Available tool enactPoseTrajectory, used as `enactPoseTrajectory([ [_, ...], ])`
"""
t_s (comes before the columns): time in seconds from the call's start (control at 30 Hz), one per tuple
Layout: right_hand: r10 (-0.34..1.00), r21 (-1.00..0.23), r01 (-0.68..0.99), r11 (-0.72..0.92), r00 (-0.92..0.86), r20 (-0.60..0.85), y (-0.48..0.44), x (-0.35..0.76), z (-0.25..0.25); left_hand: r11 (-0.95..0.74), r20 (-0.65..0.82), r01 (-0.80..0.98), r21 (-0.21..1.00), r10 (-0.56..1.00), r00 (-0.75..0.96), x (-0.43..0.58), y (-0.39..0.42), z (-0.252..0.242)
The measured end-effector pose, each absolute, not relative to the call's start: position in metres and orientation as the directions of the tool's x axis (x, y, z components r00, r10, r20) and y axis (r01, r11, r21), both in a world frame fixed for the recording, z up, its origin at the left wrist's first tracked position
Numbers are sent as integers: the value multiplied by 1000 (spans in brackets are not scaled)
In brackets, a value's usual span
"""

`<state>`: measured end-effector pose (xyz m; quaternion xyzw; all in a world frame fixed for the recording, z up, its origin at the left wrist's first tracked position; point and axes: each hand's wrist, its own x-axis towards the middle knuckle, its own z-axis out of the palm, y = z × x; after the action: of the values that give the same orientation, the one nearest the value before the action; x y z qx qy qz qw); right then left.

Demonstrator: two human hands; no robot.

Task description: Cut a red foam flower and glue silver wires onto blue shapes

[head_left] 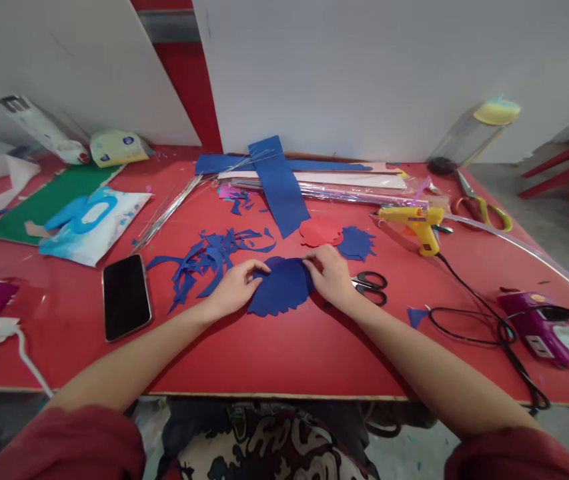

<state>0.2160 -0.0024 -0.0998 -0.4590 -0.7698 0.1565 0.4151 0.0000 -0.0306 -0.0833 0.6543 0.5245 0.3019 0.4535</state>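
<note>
A rounded blue paper cutout (pixel 282 291) with a jagged lower edge lies before me on the red table. My left hand (pixel 238 285) pinches its left edge between thumb and fingers. At the upper right edge, my right hand (pixel 331 275) pinches the same piece. Just behind it are a red scalloped paper cutout (pixel 320 231) and another blue jagged cutout (pixel 357 243). Black-handled scissors (pixel 371 285) lie beside my right hand, partly hidden by it. Curled blue paper scraps (pixel 204 260) are heaped beyond my left hand.
A phone (pixel 127 297) lies left of my forearm. Blue strips (pixel 280 187), wires (pixel 174 207) and a wipes pack (pixel 97 220) are farther back. On the right are a yellow glue gun (pixel 417 220) with its cord, larger scissors (pixel 481 203) and a purple power strip (pixel 547 327).
</note>
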Motion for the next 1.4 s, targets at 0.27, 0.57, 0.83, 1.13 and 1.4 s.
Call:
enactPoseTrajectory([
  [0.27,969,-978,10,209,130,208,4,219,-101,-116,115,956,269,989,88,-23,-56,-69],
  [0.57,991,-981,-194,-10,-134,16,2,212,-96,100,-25,985,139,995,-98,-47,-26,-86],
  [0.83,985,-996,-81,46,-160,58,-1,214,-100,-88,101,976,198,992,69,-19,59,-100],
  [1.13,987,-998,12,69,-147,66,4,225,-91,-140,353,955,260,935,41,-12,87,-96],
  [1.4,955,-900,329,287,-165,245,-1,221,-93,-411,484,901,137,822,301,-5,21,-88],
])
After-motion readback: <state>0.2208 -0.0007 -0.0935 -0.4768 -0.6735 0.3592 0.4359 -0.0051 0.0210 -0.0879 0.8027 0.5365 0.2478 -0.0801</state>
